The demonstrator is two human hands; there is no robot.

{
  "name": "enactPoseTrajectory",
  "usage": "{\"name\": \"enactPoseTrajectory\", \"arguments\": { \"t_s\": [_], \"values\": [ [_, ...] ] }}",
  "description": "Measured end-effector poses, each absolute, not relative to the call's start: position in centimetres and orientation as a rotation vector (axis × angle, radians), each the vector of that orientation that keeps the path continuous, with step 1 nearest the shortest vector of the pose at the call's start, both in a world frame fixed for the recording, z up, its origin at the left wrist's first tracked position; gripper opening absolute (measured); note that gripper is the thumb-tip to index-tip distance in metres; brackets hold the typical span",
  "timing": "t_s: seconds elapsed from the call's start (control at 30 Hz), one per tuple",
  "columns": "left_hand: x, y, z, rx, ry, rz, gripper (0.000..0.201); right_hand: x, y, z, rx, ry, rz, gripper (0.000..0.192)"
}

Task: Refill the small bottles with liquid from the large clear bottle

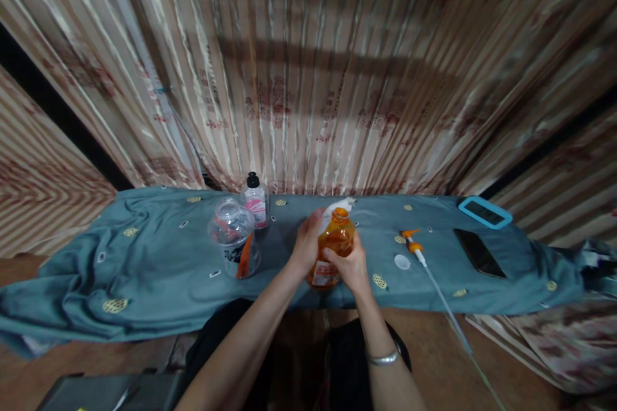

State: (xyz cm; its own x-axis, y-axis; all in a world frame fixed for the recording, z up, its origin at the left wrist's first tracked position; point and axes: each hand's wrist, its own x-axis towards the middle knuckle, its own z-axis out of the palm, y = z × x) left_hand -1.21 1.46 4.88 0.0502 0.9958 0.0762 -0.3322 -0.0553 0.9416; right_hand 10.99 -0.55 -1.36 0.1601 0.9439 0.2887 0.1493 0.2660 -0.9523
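An amber, see-through bottle (340, 241) with an uncapped neck leans slightly on the table's front part, between my two hands. My right hand (351, 264) is wrapped round its right side, thumb across the front. At the bottle's left side, my left hand (308, 241) holds a white, tissue-like piece (343, 205) that shows behind the neck; its fingertips are partly hidden. To the right lies an orange pump head (413, 244), its long pale tube (446, 305) running over the table edge. Beside the pump is a small white round lid (402, 262).
A clear plastic cup with a domed lid (234, 237) stands left of my hands, with a black-capped bottle (255, 201) behind it. A blue-framed digital clock (484, 212) and a dark phone (479, 253) lie right. Striped curtains (308, 77) hang behind the cloth-covered table (159, 257).
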Motion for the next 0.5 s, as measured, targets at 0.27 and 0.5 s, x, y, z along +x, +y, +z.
{"name": "enactPoseTrajectory", "arguments": {
  "t_s": [0.27, 0.5],
  "values": [
    [-0.5, 3.9, 7.0, 1.328, 0.819, 1.101, 0.043, 11.8, -0.2, -1.1, -0.925, -1.348, 0.988, 0.05],
    [-0.5, 0.7, 5.3, 1.543, 1.16, 1.37, 0.049, 11.2, -0.5, -1.9, -1.001, -1.29, 0.945, 0.038]
  ]
}}
